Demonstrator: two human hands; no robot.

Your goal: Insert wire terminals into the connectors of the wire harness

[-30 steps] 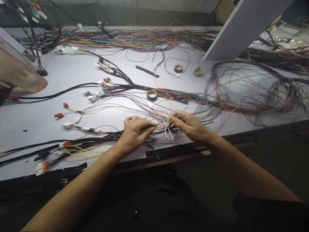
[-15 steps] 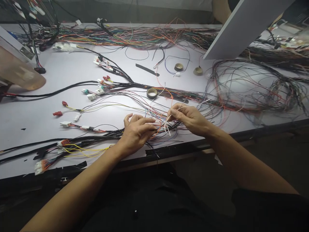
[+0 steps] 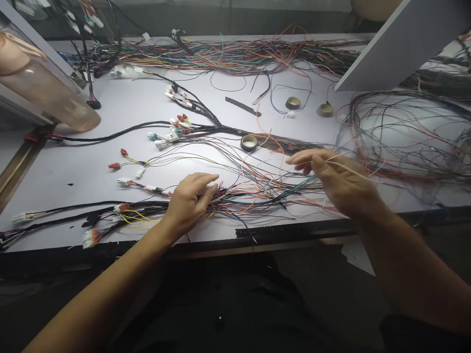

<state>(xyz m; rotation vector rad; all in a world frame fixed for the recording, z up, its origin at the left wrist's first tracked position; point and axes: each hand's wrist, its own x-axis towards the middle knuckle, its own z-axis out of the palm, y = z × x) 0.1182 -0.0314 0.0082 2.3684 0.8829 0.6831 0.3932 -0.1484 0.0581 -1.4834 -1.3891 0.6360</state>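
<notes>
My left hand (image 3: pixel 192 200) curls over the near wire harness (image 3: pixel 250 198), its thumb and fingers closed around the bundle where loose coloured wires fan out to the right. The undersides of those fingers are hidden. To the right, my right hand (image 3: pixel 340 184) is raised above the wires and slightly blurred. A white wire (image 3: pixel 355 171) runs between its thumb and fingers, trailing over the back of the hand. Left of my left hand, the harness ends in branches with an orange-and-white connector (image 3: pixel 91 237) and a white connector (image 3: pixel 125 182).
A second taped harness (image 3: pixel 221 129) lies behind, with a tape roll (image 3: pixel 249 142) beside it. Two more tape rolls, one of them dark-edged (image 3: pixel 293 102), sit farther back. A thick wire bundle (image 3: pixel 206 56) crosses the rear. A grey panel (image 3: pixel 390 46) rises at right, a clear tube (image 3: pixel 59 93) at left.
My right hand has moved right, drawing the white wire away from the bundle. My left hand has closed farther around the wires. The view has shifted, so the table appears farther right.
</notes>
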